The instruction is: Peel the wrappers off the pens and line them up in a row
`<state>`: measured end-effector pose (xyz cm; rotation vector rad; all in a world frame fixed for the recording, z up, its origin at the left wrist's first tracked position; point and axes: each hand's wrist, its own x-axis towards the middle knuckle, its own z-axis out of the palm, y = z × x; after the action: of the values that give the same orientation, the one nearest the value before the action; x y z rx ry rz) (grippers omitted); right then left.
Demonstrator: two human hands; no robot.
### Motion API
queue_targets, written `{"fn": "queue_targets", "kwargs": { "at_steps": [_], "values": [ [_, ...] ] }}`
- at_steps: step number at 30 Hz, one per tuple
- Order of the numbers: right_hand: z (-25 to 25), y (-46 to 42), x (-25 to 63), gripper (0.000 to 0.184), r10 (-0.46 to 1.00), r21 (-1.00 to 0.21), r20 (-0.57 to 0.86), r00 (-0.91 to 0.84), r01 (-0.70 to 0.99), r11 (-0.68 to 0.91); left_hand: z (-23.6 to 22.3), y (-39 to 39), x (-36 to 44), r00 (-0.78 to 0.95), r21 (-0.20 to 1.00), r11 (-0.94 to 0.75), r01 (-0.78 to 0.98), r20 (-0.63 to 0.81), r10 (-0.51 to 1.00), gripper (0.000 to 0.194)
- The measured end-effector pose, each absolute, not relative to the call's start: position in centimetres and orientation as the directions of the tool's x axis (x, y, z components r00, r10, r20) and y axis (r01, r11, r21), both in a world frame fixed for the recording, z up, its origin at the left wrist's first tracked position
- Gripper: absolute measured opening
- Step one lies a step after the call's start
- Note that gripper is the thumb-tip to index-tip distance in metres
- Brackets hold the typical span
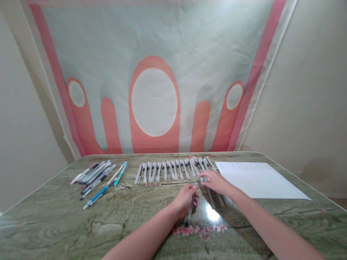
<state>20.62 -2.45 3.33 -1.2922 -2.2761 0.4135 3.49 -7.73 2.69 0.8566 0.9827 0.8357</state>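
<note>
My left hand (185, 201) is closed around a clear-barrelled pen (189, 215), whose dark end points down toward me. Just to the right and slightly farther off, my right hand (215, 182) has its fingers bent together by the near end of the pen row; what they pinch is too small to make out. Beneath that hand lie clear pen barrels (210, 198), partly covered by it. Across the back middle of the table runs a row of clear pens (166, 170) with black parts, set side by side.
At the left lies a loose heap of mixed pens (95, 175), with a blue pen (100, 196) and a turquoise pen (120, 174) beside it. A white sheet of paper (260, 183) with writing along its top rests at the right of the wood-patterned table (71, 225).
</note>
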Motion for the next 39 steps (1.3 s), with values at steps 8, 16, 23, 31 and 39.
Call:
{"fn": "queue_targets", "kwargs": {
  "at_steps": [8, 16, 23, 31, 39],
  "values": [
    [4.9, -3.2, 19.7, 0.020, 0.865, -0.572, 0.305, -0.397, 0.650, 0.500, 2.4, -7.7, 3.4, 0.329, 0.892, 0.402, -0.205, -0.324, 0.887, 0.022],
    [4.1, -3.8, 18.0, 0.028, 0.916, -0.790, 0.132, -0.379, 0.518, 0.328, 2.5, -7.6, 3.3, 0.345, 0.870, 0.430, -0.242, -0.337, 0.876, 0.017],
    [3.8, -4.3, 17.6, 0.027, 0.938, -0.880, 0.048, -0.342, 0.429, 0.202, 2.6, -7.6, 3.3, 0.365, 0.856, 0.447, -0.260, -0.342, 0.866, 0.019],
    [3.0, -3.9, 17.5, 0.024, 0.938, -0.804, 0.121, -0.326, 0.523, 0.285, 2.6, -7.4, 3.1, 0.375, 0.850, 0.442, -0.287, -0.326, 0.868, 0.014],
    [3.0, -3.4, 18.0, 0.025, 0.937, -0.778, 0.162, -0.310, 0.545, 0.314, 2.6, -7.5, 3.3, 0.370, 0.847, 0.452, -0.278, -0.340, 0.865, 0.014]
  ]
}}
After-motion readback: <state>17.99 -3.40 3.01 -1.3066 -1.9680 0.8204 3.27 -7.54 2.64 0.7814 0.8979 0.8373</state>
